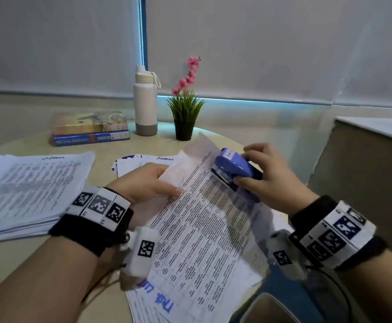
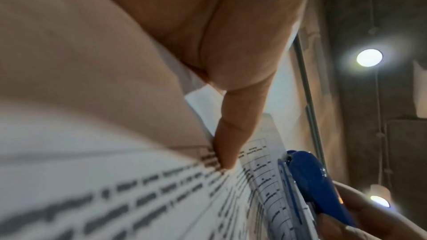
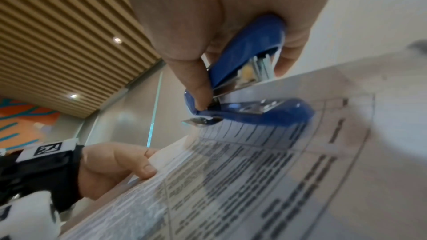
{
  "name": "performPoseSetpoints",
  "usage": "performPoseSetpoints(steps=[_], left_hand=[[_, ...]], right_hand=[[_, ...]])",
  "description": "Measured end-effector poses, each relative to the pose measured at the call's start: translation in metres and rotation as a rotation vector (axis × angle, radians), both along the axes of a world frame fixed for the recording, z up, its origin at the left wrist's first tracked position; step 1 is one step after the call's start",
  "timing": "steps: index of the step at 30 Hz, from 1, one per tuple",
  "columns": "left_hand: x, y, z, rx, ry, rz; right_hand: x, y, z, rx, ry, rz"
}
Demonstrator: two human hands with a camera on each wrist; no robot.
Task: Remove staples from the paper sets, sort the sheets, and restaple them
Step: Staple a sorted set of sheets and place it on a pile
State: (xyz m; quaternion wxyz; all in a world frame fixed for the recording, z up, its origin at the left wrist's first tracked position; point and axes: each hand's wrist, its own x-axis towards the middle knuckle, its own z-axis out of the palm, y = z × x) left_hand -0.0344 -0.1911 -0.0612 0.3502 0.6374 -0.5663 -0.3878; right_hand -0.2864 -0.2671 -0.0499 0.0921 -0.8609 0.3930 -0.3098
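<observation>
A set of printed sheets (image 1: pixel 204 229) is lifted off the round table, tilted toward me. My left hand (image 1: pixel 148 183) pinches its left edge, thumb on top and fingers underneath (image 2: pixel 231 145); the same hand shows in the right wrist view (image 3: pixel 120 165). My right hand (image 1: pixel 269 176) grips a blue stapler (image 1: pixel 234 170) whose mouth is around the upper right edge of the sheets (image 3: pixel 277 171). In the right wrist view the stapler (image 3: pixel 249 57) has its arm above the paper and its base (image 3: pixel 265 112) seen through it. The stapler (image 2: pixel 318 185) also appears in the left wrist view.
A thick stack of printed sheets (image 1: pixel 27 190) lies at the left of the table. Another sheet marked ADMIN (image 1: pixel 143 164) lies behind my left hand. At the back stand two books (image 1: pixel 90 129), a white bottle (image 1: pixel 145 103) and a small potted plant (image 1: pixel 184 113).
</observation>
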Motion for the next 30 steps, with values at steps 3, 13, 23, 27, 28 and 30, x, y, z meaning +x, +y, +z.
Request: performPoseSetpoints(steps=[3,13,23,27,28,30], left_hand=[[0.005,-0.003,-0.007,-0.01,0.061,0.032],[0.007,-0.003,-0.024,0.046,0.178,0.027],[0.009,-0.002,-0.031,0.016,0.222,0.017],[0.005,-0.002,-0.031,-0.027,0.187,0.021],[0.005,-0.002,-0.031,-0.032,0.18,0.022],[0.007,-0.003,-0.032,-0.044,0.155,0.021]], right_hand=[[0.012,0.011,0.004,-0.219,0.028,0.024],[0.041,0.015,0.01,-0.286,0.223,0.101],[0.049,0.006,0.001,-0.269,0.354,0.147],[0.055,0.007,-0.001,-0.3,0.338,0.194],[0.056,0.007,-0.002,-0.309,0.332,0.201],[0.057,0.008,-0.003,-0.324,0.324,0.213]])
